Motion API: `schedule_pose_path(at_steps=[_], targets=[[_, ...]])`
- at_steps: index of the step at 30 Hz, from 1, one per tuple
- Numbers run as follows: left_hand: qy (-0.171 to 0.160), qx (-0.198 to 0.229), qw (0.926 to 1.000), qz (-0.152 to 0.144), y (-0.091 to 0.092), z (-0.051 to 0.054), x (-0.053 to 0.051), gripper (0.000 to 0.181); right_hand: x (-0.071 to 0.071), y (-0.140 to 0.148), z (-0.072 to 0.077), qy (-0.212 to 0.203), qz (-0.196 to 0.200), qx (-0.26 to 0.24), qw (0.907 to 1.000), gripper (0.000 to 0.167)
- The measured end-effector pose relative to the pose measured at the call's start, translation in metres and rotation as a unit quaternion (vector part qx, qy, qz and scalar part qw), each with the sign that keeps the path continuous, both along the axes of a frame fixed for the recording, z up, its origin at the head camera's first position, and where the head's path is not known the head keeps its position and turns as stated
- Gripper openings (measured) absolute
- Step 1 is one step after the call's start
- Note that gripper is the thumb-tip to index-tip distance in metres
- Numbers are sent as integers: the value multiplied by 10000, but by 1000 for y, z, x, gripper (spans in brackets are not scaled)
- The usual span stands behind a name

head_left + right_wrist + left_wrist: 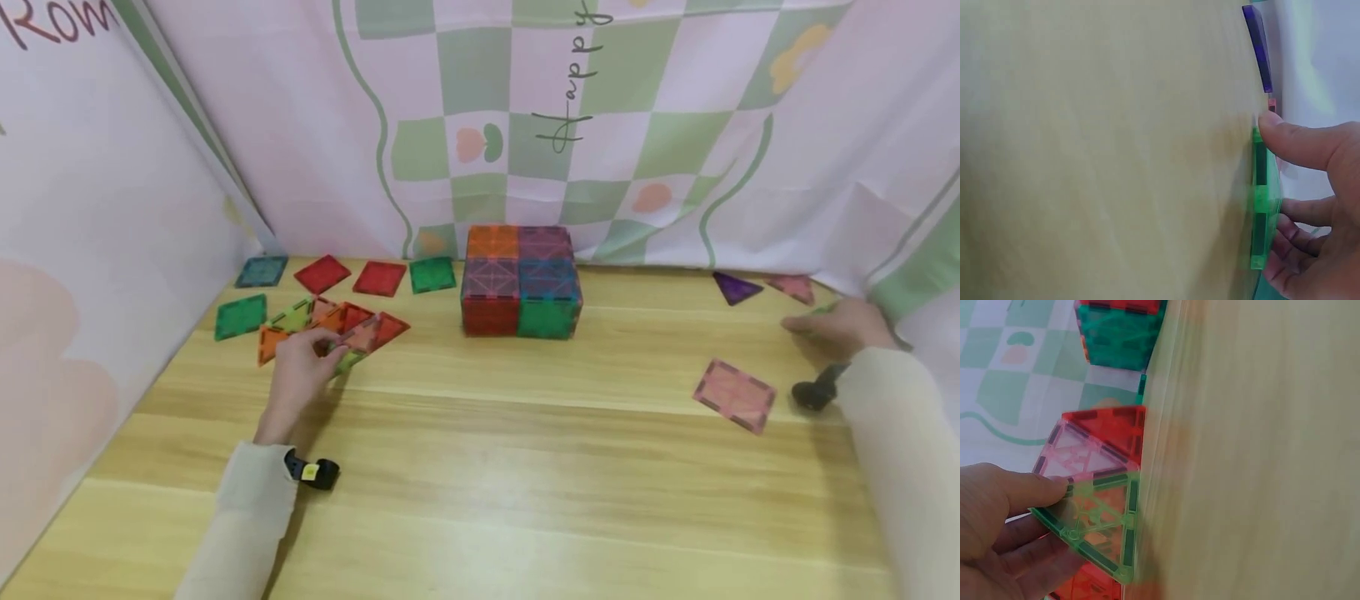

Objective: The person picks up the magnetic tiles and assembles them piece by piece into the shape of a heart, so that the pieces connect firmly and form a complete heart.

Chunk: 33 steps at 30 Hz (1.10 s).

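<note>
My left hand is at a cluster of triangular magnetic tiles on the left of the table. In the left wrist view its thumb and fingers pinch a light-green triangular tile where it meets a pink triangular tile. A red triangular tile adjoins the pink one. At the far right, my right hand grips a green magnetic tile, seen edge-on in the right wrist view, with the thumb at one end and fingers behind. Its full shape is hidden. A purple triangular tile lies beyond that hand.
A block built of coloured square tiles stands at the back middle. Loose square tiles, including a red one and a green one, lie back left. A pink rectangular tile lies right. Curtains border the table.
</note>
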<state>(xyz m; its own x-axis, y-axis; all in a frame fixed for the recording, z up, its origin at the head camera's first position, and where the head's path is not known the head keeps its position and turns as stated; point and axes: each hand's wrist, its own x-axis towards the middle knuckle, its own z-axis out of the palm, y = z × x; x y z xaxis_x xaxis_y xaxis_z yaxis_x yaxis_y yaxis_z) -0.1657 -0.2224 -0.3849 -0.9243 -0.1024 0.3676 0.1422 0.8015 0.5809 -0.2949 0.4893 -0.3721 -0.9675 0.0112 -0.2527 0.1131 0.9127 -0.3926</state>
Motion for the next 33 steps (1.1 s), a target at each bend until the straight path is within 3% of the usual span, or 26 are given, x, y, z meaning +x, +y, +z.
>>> schedule_pose_path(at_steps=[7,14,19,24,30,33], targets=[[-261,-5,9996,52,1,0,0,11,8,-6,-2,366,-343,-451,9977,108],[-428,-24,9991,29,1,0,0,14,13,-2,0,746,-388,-438,9955,80],[-421,-57,9991,7,1,2,1,18,24,-18,15,955,15,-444,9944,71],[-383,-69,9992,-118,1,3,1,18,42,-53,28,1215,467,-571,9898,52],[-222,-20,9995,-221,3,4,0,20,60,-108,31,1942,1037,-715,9728,28],[-200,-43,9996,-168,3,5,2,19,69,-138,30,1988,1318,-905,9669,24]])
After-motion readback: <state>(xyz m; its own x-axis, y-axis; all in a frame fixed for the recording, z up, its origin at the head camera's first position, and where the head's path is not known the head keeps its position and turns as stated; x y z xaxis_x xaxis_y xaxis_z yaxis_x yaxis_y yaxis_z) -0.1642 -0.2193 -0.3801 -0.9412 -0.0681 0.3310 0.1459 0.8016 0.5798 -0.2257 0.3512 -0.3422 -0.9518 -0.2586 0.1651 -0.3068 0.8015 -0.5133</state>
